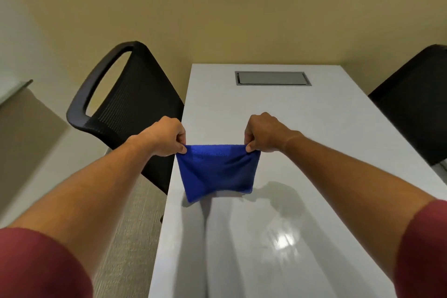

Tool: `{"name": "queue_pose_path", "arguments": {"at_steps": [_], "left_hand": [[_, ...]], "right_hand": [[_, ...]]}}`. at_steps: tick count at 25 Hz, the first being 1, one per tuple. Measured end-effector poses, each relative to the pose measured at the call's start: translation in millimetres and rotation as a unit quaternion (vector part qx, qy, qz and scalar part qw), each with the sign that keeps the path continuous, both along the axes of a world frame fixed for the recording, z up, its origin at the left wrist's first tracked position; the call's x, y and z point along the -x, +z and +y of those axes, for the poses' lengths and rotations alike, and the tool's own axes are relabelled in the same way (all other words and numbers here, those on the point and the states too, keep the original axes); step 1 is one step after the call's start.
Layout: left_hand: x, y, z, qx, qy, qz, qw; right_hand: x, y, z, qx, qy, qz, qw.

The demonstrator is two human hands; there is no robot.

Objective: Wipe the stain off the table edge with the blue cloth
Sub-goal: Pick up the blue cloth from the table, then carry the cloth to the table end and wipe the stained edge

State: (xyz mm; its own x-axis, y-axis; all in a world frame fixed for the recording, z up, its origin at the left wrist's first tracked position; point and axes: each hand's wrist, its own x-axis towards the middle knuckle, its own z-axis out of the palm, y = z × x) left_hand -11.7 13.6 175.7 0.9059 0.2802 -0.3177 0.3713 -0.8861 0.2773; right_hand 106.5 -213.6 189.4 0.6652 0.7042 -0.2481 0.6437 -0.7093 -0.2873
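Currently your left hand (167,136) and right hand (262,134) pinch the blue cloth (217,172) corners above the table (314,152); spread flat, it may skim the stain on the edge, which is not visible.

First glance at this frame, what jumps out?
The blue cloth, held taut at centre by its top corners between left hand and right hand, hanging over the glossy white table. Then the black mesh chair pushed against the table's left edge.
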Motion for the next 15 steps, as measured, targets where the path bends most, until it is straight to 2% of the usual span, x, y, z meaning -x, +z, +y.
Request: {"name": "queue_pose_path", "arguments": {"at_steps": [8, 15], "left_hand": [[17, 117, -78, 0.011, -0.010, -0.062, 0.998], [66, 182, -212, 0.068, 0.025, -0.105, 0.992]], "right_hand": [[25, 118, -92, -0.008, 0.003, -0.059, 0.998], [52, 181, -225, -0.035, -0.004, -0.060, 0.998]]}}
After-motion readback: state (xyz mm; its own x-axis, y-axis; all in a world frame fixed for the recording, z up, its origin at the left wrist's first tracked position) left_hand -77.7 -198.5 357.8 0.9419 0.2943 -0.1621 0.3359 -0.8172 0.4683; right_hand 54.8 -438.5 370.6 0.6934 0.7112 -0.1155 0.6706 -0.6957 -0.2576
